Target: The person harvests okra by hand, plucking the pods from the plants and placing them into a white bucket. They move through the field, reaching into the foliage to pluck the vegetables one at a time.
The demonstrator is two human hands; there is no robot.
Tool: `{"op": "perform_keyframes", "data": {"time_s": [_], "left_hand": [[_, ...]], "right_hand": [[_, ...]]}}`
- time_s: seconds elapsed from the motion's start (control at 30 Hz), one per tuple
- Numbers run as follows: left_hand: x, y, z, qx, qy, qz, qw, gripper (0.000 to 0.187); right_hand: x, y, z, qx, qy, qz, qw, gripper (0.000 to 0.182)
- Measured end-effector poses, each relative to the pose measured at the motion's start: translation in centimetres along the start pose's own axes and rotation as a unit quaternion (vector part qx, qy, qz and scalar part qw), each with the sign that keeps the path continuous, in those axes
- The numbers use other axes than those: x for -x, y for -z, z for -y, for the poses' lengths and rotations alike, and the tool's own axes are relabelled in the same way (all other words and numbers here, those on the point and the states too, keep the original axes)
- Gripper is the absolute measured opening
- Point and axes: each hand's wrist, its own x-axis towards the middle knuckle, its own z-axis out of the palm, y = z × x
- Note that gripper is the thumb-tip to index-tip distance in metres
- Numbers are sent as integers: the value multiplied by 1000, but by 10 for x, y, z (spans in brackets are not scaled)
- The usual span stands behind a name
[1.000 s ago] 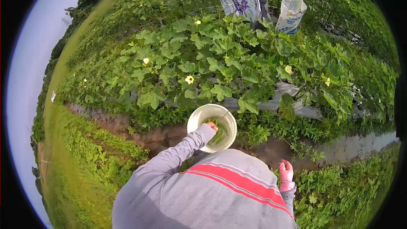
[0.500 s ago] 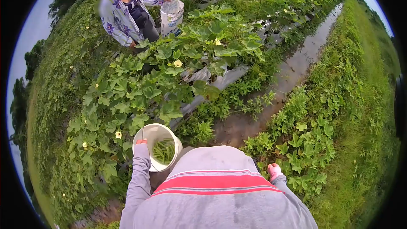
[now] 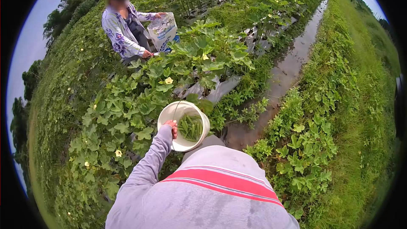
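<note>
My left hand is closed round the thin wire handle of a white bucket, which hangs in front of my body and leans a little. Green okra pods lie in the bottom of the bucket. My right hand is out of sight, somewhere beyond my grey shirt with its red stripe. Across the leafy plants, a person in a flowered shirt holds a white sack by its upper edge with one hand; the other hand is low beside the sack.
Okra plants with pale yellow flowers grow thickly ahead and to the left, over silvery plastic sheeting. A wet, muddy furrow runs away to the right of them. Beyond it is a grassy strip.
My left hand has carried the bucket forward and to the right. My right hand has gone out of view. The other person has raised their head, and their lower hand has come nearer the sack.
</note>
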Motion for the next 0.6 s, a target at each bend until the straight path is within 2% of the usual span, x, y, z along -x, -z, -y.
{"op": "perform_keyframes", "data": {"time_s": [0.03,0.1,0.2,0.23,0.27,0.37,0.4,0.47,0.5,0.53,0.57,0.6], "left_hand": [[-16,-8,1,-28,13,-20,999,14],[-38,-13,0,-77,20,36,996,16],[-98,-9,16,-130,89,35,987,15],[-106,-12,17,-335,-21,42,941,14],[-114,-14,19,-522,-126,48,842,13],[-119,-21,16,-525,-102,42,844,14],[-123,-19,18,-607,-183,46,772,15],[-125,-15,18,-593,-148,25,791,15],[-131,-6,30,-542,-168,-1,823,21],[-136,4,43,-488,-192,-24,851,28],[-142,13,55,-433,-218,-44,874,35],[-141,18,53,-219,-54,-64,972,33]], "right_hand": [[4,1,2,-11,-4,-4,1000,38],[6,5,11,-32,-7,-10,999,39],[7,14,33,-60,-6,-20,998,42],[5,17,44,-69,0,-23,997,42],[3,21,55,-79,6,-25,997,43],[-10,39,99,-114,48,-32,992,46],[-19,46,121,-128,76,-29,988,47],[-53,62,178,-151,153,-10,977,49],[-71,66,210,-159,194,1,968,50],[-89,60,273,-115,169,8,979,47],[-101,48,333,-51,241,-11,969,42],[-112,31,395,4,328,-17,945,39]]}}
